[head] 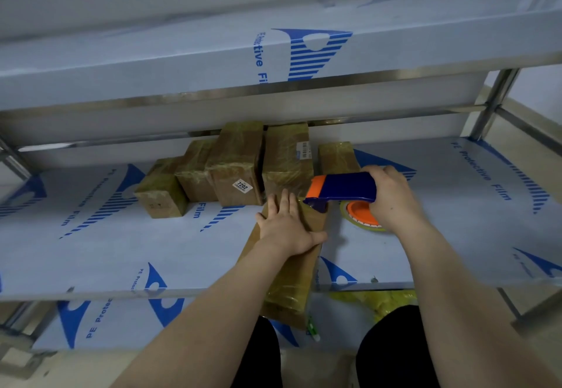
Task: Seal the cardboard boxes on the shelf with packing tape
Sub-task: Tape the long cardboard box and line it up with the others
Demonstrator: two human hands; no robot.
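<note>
Long cardboard box: matte brown, part tape-glossy, centre of shelf, overhanging its 6 o'clock edge. Left hand flat, pressing the box top. Right hand wrapped round blue-orange plastic tape dispenser at 2 o'clock, nose at the box's far end. Step, judged: starting a strip; next needs a steady pull toward 6 o'clock.

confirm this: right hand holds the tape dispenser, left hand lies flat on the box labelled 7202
Not quite: the head view shows the left hand flat on the long front box, not the 7202 box behind it. The right hand does hold the tape dispenser.
</note>
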